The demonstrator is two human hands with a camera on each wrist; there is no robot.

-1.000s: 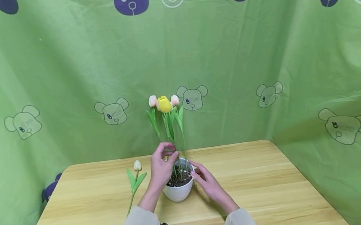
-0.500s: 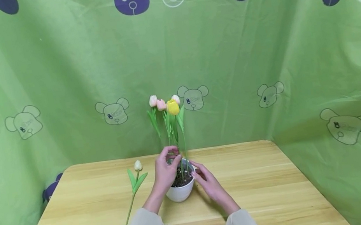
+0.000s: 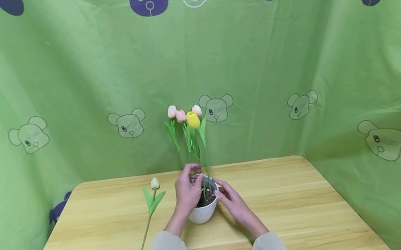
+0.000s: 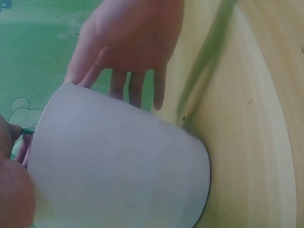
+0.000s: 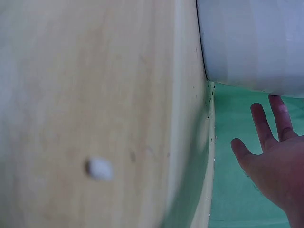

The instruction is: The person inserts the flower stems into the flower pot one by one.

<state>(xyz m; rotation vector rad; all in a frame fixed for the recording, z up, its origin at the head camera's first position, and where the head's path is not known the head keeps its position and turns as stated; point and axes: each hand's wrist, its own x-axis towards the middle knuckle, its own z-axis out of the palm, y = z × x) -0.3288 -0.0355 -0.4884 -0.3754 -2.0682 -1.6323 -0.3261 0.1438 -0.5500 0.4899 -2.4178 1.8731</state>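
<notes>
A white flowerpot [image 3: 203, 215] with dark soil [image 3: 209, 197] stands upright on the table. My left hand [image 3: 189, 192] pinches the thin stem of a yellow tulip [image 3: 193, 120] just above the pot's rim. A pink tulip [image 3: 181, 116] and two pale pink-white tulips, one at left [image 3: 171, 111] and one at right [image 3: 196, 109], rise beside it. My right hand [image 3: 234, 202] rests against the pot's right side, thumb and fingers at the rim. In the left wrist view that right hand [image 4: 137, 33] has straight fingers along the pot. The stem's lower end is partly hidden.
A cream-white tulip [image 3: 154, 183] with two green leaves lies on the wooden table [image 3: 296, 206], left of the pot. A small white bit [image 5: 100, 168] lies on the table in the right wrist view. Green printed cloth [image 3: 243, 48] hangs behind and at both sides.
My left hand has moved right and slightly down with the yellow tulip, whose bloom shifted right and uncovered the pink tulip. My right hand has stayed at the pot.
</notes>
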